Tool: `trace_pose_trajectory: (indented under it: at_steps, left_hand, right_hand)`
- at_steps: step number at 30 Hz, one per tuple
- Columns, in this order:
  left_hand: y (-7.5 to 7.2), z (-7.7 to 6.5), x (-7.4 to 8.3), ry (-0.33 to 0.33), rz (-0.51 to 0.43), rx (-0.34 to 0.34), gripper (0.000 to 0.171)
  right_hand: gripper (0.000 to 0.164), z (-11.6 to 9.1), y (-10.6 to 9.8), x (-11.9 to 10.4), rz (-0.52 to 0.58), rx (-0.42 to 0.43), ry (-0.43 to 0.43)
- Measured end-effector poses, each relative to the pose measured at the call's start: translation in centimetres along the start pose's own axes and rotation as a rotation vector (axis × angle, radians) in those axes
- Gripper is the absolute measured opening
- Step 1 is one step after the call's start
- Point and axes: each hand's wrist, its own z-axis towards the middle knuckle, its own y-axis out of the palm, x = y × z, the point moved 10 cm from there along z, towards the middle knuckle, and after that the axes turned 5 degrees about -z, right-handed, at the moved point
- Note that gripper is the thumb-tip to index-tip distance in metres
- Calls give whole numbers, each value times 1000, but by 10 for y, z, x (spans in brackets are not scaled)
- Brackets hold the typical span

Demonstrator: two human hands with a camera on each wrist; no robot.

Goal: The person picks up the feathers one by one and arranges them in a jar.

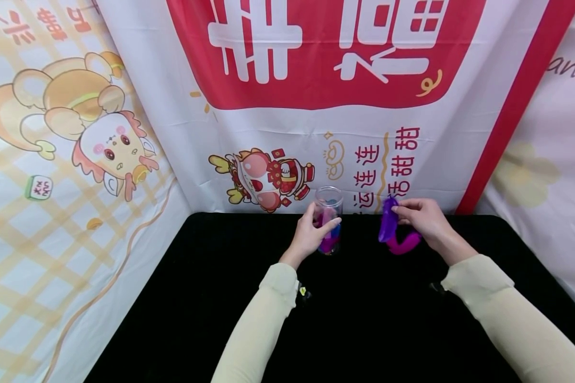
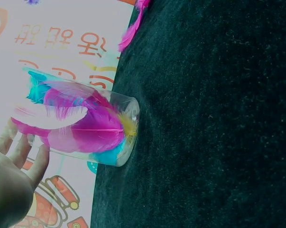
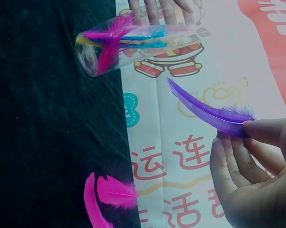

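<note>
A clear glass jar (image 1: 329,198) stands near the back edge of the black table, with pink, blue, white and yellow feathers (image 2: 86,118) inside it. My left hand (image 1: 308,234) grips the jar around its side, thumb across the front. Between the thumb and fingertips of my right hand (image 1: 424,223) is a purple feather (image 3: 204,109), pinched near one end and held up to the right of the jar. Beneath the purple feather, pink feathers (image 1: 404,244) lie on the table, also seen in the right wrist view as loose pink feathers (image 3: 115,192).
The black cloth-covered table (image 1: 354,319) ends just behind the jar at a hanging white and red printed sheet (image 1: 278,127). On the left another printed sheet (image 1: 52,213) slopes down along the table's side.
</note>
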Motion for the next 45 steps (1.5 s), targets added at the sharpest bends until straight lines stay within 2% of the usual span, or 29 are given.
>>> trace_pose_trajectory:
  at_steps: [9,19,26,39,45]
  left_hand:
    - [-1,1,1,14,-13,0,52]
    - [-1,1,1,-6,-7,1,52]
    - [-2,4,3,3,-5,-1,51]
    - [-1,1,1,-2,-2,-10,51]
    - [0,0,0,5,-3,-7,50]
  right_hand:
    - [45,1,2,-11,25,8,-28]
    - [44,7,4,-17,-79,6,-6]
    - [43,6,5,-31,-101,27,-40]
    - [39,8,12,-43,-32,13,-69]
    - [41,9,13,-48,-42,12,-60]
